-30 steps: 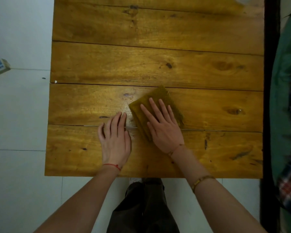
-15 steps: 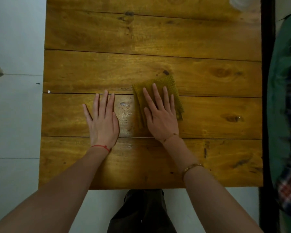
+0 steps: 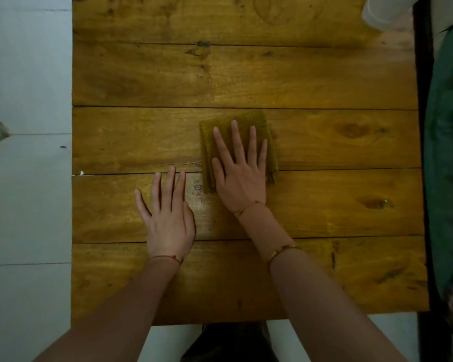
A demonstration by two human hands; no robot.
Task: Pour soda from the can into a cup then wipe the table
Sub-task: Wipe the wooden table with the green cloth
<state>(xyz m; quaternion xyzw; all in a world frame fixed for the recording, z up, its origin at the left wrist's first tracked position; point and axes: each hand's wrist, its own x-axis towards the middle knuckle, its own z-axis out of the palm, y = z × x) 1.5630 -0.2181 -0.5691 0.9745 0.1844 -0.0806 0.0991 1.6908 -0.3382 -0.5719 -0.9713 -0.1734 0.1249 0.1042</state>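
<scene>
view from above a wooden plank table (image 3: 324,82), the planks running left to right. nearest the viewer, two bare forearms reach forward over the near edge. the left hand (image 3: 168,218) lies flat on the wood, palm down, fingers (image 3: 171,184) released and slightly spread, gripping nothing; a thin red string circles its wrist. just to its right and a little farther out, the right hand (image 3: 242,176) presses flat on a folded mustard-yellow cloth (image 3: 254,120), fingers stretched open and fanned across it rather than curled around it. the right forearm wears a gold bangle, and a finer band sits at the wrist. the cloth lies near the middle of the table, straddling a seam between two planks; its long axis runs away from the viewer, tilted a little to the left at the far end. at the far right corner stands a pale, blurred cup (image 3: 385,9), cut off by the frame. white floor tiles show on the left.
</scene>
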